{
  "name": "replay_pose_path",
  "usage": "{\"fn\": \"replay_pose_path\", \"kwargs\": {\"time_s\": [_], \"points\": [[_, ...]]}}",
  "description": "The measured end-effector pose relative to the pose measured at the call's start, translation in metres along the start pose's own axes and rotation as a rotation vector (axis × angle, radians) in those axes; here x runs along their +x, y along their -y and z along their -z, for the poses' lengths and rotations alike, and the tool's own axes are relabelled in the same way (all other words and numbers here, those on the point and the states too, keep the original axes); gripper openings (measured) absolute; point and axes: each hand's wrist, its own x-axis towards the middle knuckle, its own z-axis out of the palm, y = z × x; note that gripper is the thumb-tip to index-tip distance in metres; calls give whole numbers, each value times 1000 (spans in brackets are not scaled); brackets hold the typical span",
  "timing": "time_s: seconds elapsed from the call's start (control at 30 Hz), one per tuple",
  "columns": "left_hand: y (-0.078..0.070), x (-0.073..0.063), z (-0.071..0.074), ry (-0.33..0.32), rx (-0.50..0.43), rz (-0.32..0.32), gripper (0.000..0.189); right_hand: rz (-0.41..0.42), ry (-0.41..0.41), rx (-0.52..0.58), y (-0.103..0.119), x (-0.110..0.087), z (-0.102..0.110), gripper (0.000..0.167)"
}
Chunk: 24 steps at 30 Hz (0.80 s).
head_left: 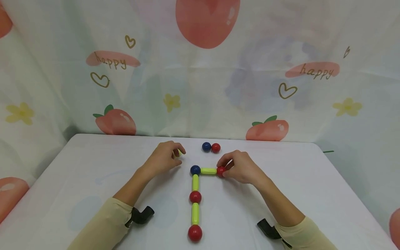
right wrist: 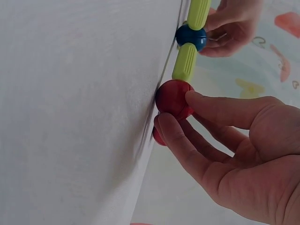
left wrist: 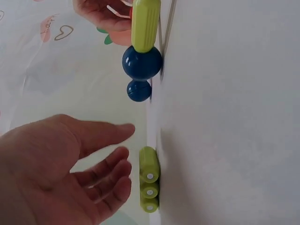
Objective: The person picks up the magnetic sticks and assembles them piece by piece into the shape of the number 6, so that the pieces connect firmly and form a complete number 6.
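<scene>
On the white table, yellow-green rods and balls form an angled chain. A blue ball [head_left: 195, 169] stands at its corner; one rod [head_left: 208, 171] runs right from it to a red ball [right wrist: 173, 98]. My right hand [head_left: 243, 167] pinches that red ball between thumb and fingers. Toward the front, another rod [head_left: 195, 183], a red ball [head_left: 195, 197], a further rod [head_left: 195, 213] and a red end ball [head_left: 195, 233] follow in line. My left hand [head_left: 164, 156] hovers left of the corner, fingers loosely bent and holding nothing. Beyond its fingertips lie three loose rods [left wrist: 149, 164], mostly hidden in the head view.
Behind the chain, a loose blue ball [head_left: 206, 147] and a loose red ball [head_left: 216, 148] sit side by side near the table's [head_left: 103, 152] back edge. A printed cloth [head_left: 200, 80] hangs behind the table. Black wrist mounts [head_left: 142, 215] stick out by both sleeves.
</scene>
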Motion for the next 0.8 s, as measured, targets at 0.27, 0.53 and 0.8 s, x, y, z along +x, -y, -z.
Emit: {"fn": "replay_pose_path", "kwargs": {"time_s": [0.27,0.53,0.8], "points": [[1,7,-1,-107,133,94,25,-14,1,17,0,0,0,22],[-1,12,-8,-98,217,105,28,7,-6,5,1,-1,1,22],[-5,11,-11,-108,226,111,27,-6,-4,5,0,-1,0,23]]}}
